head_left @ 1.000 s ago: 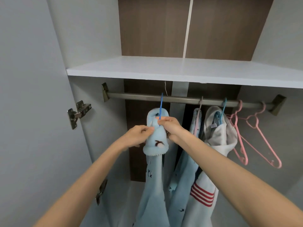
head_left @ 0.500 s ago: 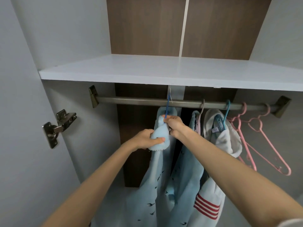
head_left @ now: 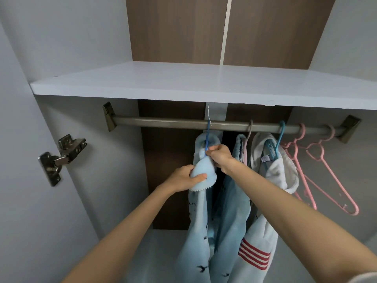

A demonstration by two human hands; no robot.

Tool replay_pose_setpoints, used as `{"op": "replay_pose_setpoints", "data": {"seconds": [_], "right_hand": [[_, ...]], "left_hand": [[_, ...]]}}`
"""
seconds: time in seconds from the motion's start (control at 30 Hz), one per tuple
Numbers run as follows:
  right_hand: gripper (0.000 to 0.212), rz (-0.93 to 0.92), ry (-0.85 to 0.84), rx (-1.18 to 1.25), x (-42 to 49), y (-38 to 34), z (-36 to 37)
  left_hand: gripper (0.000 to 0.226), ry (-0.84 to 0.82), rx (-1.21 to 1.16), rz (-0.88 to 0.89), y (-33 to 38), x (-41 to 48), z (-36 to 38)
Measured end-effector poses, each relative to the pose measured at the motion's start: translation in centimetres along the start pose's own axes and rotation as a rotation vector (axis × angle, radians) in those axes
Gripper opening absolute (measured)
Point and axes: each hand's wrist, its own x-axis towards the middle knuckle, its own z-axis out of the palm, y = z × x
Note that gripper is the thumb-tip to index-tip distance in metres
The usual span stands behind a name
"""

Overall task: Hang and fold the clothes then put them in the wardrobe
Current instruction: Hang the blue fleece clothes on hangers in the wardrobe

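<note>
A light blue fleece garment with small bird prints (head_left: pixel 199 221) hangs on a blue hanger (head_left: pixel 208 135) whose hook sits over the metal wardrobe rail (head_left: pixel 163 120). My right hand (head_left: pixel 220 158) pinches the hanger's neck just below the rail. My left hand (head_left: pixel 184 178) grips the folded collar of the garment. Right of it hang a second light blue garment (head_left: pixel 232 201) and a white garment with red stripes (head_left: pixel 271 176), each on its own hanger.
Two empty pink hangers (head_left: pixel 318 164) hang at the rail's right end. A white shelf (head_left: pixel 183 82) lies directly above the rail. A metal door hinge (head_left: pixel 61 156) juts from the left wall. The rail's left half is bare.
The hanger with the light blue garment has been lifted until its hook sits on the rail. Both hands rose with it, and my view came closer.
</note>
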Motion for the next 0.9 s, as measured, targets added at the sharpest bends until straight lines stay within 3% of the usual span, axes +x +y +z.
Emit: {"op": "replay_pose_setpoints", "data": {"seconds": [0.13, 0.33, 0.63, 0.9], "right_hand": [[0.018, -0.105, -0.039, -0.127, -1.7, -0.8, -1.7], [0.027, -0.312, -0.097, -0.232, -6.5, -2.0, -4.7], [0.019, -0.585, -0.173, -0.417, -17.1, 1.2, -10.1], [0.018, -0.557, -0.247, -0.416, -26.6, 6.0, -14.4]], "left_hand": [[0.054, 0.123, 0.018, 0.008, 0.6, -1.0, -0.6], [0.043, 0.365, 0.052, 0.105, 3.7, -4.4, -1.7], [0.036, 0.481, 0.11, 0.07, 7.0, -14.9, 2.0], [0.035, 0.492, 0.131, 0.002, 8.8, -24.8, 7.2]]}}
